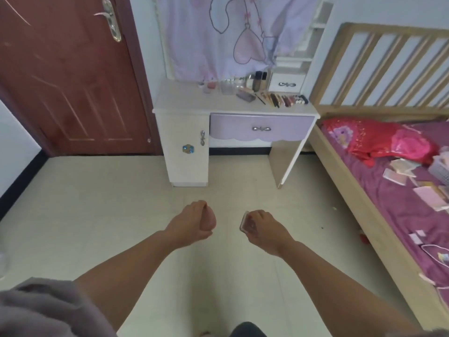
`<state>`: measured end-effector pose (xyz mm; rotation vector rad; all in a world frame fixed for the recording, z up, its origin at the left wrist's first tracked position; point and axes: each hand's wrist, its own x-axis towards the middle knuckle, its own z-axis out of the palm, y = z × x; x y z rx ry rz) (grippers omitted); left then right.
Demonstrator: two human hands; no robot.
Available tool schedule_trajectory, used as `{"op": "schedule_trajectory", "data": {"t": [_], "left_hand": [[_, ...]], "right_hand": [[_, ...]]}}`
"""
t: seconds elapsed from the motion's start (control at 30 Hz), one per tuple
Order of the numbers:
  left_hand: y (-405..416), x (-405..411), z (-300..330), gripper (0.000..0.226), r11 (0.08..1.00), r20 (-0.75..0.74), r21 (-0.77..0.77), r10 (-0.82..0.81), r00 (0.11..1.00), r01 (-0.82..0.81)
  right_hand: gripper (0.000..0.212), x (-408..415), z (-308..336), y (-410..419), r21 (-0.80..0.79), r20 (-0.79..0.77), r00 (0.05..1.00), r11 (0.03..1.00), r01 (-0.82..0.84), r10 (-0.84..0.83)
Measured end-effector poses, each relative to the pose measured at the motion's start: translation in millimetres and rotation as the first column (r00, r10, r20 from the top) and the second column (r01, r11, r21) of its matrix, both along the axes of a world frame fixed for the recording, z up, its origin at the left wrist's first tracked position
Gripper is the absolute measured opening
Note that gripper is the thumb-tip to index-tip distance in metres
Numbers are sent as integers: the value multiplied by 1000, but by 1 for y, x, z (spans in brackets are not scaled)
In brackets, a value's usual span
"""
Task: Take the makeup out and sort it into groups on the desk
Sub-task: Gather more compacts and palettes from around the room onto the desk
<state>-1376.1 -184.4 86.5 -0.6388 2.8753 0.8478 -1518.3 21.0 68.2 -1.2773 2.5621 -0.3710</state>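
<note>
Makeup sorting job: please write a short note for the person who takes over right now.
Left hand: fingers curled round a rounded pinkish item; what it is cannot be told.
Right hand: holds a small flat compact.
Both hands are over the floor, away from the desk.
Done: a row of sticks and pencils lies at the desk's right, bottles stand behind, small jars further left.
Left: set down both held items, then fetch the flat palettes lying on the bed beside a basket.
</note>
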Motion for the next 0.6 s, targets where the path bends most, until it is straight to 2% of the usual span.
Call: {"op": "schedule_trajectory", "data": {"t": [0.17, 0.3, 0.6], "left_hand": [[-68, -88, -4, 72, 1000, -17, 22, 12, 1000, -11], [-124, -175, -11, 68, 1000, -58, 4, 9, 998, -8], [-238, -359, -1, 72, 995, -34, 34, 100, 994, -99]], "right_hand": [[44, -97, -7, -68, 37, 0, 1000, 999, -23, 23], [42, -184, -15, -128, -1, -7, 998, 998, -62, 62], [42, -389, -3, -250, 25, 19, 997, 997, -78, 78]]}}
